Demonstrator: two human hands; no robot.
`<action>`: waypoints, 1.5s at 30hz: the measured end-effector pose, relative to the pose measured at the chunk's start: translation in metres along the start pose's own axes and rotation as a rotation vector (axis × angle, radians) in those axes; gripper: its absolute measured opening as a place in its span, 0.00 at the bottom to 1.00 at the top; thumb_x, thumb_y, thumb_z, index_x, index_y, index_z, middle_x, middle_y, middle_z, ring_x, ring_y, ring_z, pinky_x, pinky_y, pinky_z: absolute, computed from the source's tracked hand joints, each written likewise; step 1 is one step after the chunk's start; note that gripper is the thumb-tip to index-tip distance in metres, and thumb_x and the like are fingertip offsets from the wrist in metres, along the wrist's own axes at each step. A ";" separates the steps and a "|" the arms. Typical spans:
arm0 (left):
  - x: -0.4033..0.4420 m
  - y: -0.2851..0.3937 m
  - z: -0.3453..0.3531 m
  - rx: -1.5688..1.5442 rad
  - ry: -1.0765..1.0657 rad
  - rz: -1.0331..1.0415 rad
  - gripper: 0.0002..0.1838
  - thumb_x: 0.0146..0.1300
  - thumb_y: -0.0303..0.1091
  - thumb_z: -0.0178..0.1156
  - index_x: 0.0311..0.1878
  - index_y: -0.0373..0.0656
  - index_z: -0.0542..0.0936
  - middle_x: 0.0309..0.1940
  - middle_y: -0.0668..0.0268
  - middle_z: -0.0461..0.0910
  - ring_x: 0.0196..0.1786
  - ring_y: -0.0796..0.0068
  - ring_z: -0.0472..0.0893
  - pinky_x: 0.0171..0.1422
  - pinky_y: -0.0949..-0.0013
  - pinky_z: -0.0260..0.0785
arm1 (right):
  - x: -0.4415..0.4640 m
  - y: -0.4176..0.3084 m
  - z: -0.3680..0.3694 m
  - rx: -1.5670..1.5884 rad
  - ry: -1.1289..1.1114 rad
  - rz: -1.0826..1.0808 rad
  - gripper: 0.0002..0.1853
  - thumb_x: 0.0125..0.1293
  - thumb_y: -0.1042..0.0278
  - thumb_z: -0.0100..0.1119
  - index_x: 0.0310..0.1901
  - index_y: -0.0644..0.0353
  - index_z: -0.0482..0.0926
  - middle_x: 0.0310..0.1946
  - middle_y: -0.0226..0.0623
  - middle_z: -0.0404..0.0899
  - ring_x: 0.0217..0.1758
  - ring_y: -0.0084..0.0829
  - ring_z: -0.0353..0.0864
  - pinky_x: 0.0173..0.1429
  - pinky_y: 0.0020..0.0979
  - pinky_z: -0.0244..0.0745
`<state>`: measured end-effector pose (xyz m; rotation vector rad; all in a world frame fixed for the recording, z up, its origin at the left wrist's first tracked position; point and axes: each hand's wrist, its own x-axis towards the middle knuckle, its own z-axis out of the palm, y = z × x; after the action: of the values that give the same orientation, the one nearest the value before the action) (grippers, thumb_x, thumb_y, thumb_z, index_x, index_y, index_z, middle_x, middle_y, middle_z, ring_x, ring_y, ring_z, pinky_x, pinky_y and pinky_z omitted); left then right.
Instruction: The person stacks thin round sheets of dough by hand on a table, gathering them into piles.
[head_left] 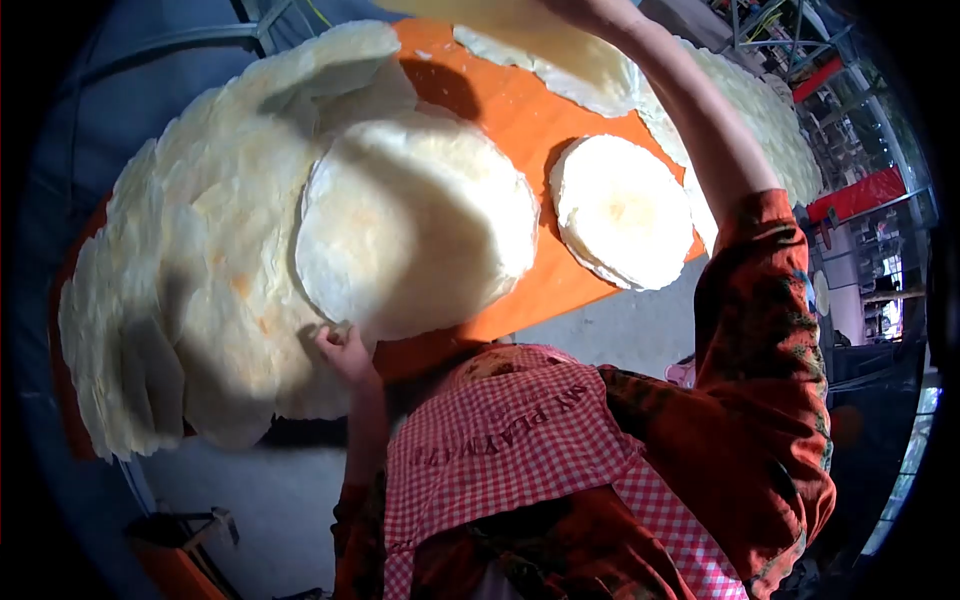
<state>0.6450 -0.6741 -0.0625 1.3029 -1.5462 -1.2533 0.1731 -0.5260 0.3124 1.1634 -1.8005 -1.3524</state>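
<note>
My left hand (345, 352) is at the near edge of a large round stack of thin flatbreads (420, 220), where it meets the overlapping flatbread sheets (210, 250) on the left. Its fingers are curled in a pinch; what lies between them is too small to make out. My right arm reaches far forward, and my right hand (590, 8) is mostly cut off by the top edge. A motion-blurred thin flatbread (500, 22) hangs from it above the table. A smaller round stack of flatbreads (625, 212) sits right of the large one.
The flatbreads lie on an orange table surface (555, 280). More overlapping sheets (760, 120) spread at the far right, with others (560, 70) at the far edge. Metal frame bars (170, 40) stand behind. An orange object (180, 570) is on the floor at lower left.
</note>
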 end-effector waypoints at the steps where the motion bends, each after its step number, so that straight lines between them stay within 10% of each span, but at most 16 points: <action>1: -0.009 0.007 -0.009 -0.203 -0.093 -0.263 0.18 0.58 0.30 0.64 0.50 0.40 0.71 0.38 0.61 0.73 0.40 0.67 0.76 0.43 0.68 0.72 | -0.012 -0.008 -0.020 0.039 -0.023 0.025 0.12 0.65 0.69 0.39 0.33 0.57 0.76 0.23 0.32 0.71 0.24 0.33 0.70 0.24 0.39 0.63; 2: -0.014 0.011 -0.016 -0.412 -0.178 -0.523 0.17 0.58 0.30 0.64 0.48 0.40 0.71 0.37 0.61 0.74 0.39 0.67 0.77 0.43 0.67 0.73 | -0.026 -0.021 -0.043 0.076 -0.045 0.052 0.14 0.65 0.69 0.36 0.33 0.57 0.76 0.23 0.33 0.70 0.24 0.33 0.69 0.24 0.38 0.62; 4: -0.016 0.001 -0.020 -0.434 -0.350 -0.637 0.10 0.63 0.30 0.59 0.44 0.39 0.71 0.37 0.59 0.77 0.36 0.67 0.80 0.40 0.66 0.76 | -0.073 -0.062 -0.110 0.971 0.591 0.283 0.12 0.54 0.74 0.55 0.40 0.59 0.83 0.27 0.42 0.83 0.30 0.39 0.83 0.36 0.38 0.77; 11: -0.031 0.019 -0.005 -0.520 -0.472 -0.648 0.06 0.67 0.29 0.52 0.44 0.38 0.71 0.34 0.59 0.78 0.32 0.70 0.80 0.35 0.69 0.78 | -0.120 -0.386 -0.139 1.450 0.569 -0.059 0.14 0.55 0.65 0.58 0.42 0.60 0.80 0.40 0.40 0.82 0.42 0.37 0.83 0.40 0.34 0.79; 20: -0.030 0.020 -0.007 -0.686 -0.549 -0.672 0.12 0.66 0.28 0.53 0.52 0.40 0.69 0.45 0.59 0.76 0.43 0.62 0.81 0.45 0.60 0.80 | -0.130 -0.364 -0.189 1.350 0.462 0.010 0.13 0.48 0.67 0.56 0.38 0.57 0.79 0.41 0.35 0.79 0.46 0.36 0.79 0.42 0.35 0.76; 27: -0.025 0.036 -0.005 -0.828 -0.688 -0.646 0.15 0.66 0.30 0.54 0.55 0.42 0.68 0.52 0.57 0.74 0.54 0.59 0.78 0.56 0.56 0.75 | -0.153 -0.375 -0.190 1.487 0.474 -0.001 0.34 0.49 0.52 0.65 0.58 0.57 0.72 0.60 0.37 0.70 0.63 0.39 0.69 0.59 0.38 0.69; 30: -0.025 0.049 -0.005 -0.928 -0.795 -0.561 0.15 0.68 0.36 0.52 0.55 0.44 0.69 0.55 0.57 0.73 0.59 0.59 0.74 0.62 0.53 0.70 | -0.129 -0.361 -0.182 1.618 0.418 -0.032 0.35 0.51 0.55 0.64 0.62 0.53 0.70 0.47 0.45 0.79 0.46 0.41 0.81 0.47 0.39 0.77; 32: -0.018 0.062 -0.006 -1.049 -0.834 -0.519 0.15 0.69 0.40 0.51 0.55 0.45 0.69 0.58 0.57 0.72 0.62 0.58 0.72 0.65 0.51 0.67 | -0.086 -0.337 -0.169 1.505 0.324 0.009 0.13 0.52 0.66 0.57 0.40 0.53 0.83 0.22 0.45 0.79 0.24 0.45 0.80 0.30 0.44 0.75; 35: 0.011 0.043 -0.014 -0.991 -0.672 -0.523 0.18 0.68 0.43 0.52 0.58 0.48 0.67 0.63 0.55 0.66 0.67 0.55 0.66 0.68 0.47 0.61 | -0.066 -0.201 -0.196 1.535 0.393 0.105 0.10 0.53 0.62 0.61 0.22 0.58 0.80 0.23 0.49 0.79 0.26 0.49 0.78 0.31 0.43 0.74; 38: 0.033 0.045 -0.019 -0.977 -0.638 -0.560 0.20 0.66 0.41 0.56 0.58 0.50 0.67 0.63 0.58 0.66 0.68 0.56 0.64 0.69 0.45 0.59 | -0.079 -0.084 -0.192 1.904 0.110 0.287 0.13 0.53 0.63 0.68 0.29 0.67 0.83 0.23 0.33 0.81 0.24 0.22 0.78 0.31 0.32 0.72; 45: 0.042 0.068 -0.008 -1.055 -0.749 -0.480 0.25 0.62 0.31 0.55 0.63 0.45 0.67 0.60 0.62 0.71 0.64 0.61 0.68 0.66 0.51 0.63 | -0.102 -0.168 -0.070 2.151 -0.288 0.510 0.19 0.57 0.56 0.68 0.33 0.69 0.82 0.29 0.36 0.81 0.33 0.25 0.77 0.41 0.28 0.74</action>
<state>0.6268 -0.7161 0.0033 0.4863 -0.6735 -2.5720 0.3257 -0.4802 0.1781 0.9335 -3.1816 1.3750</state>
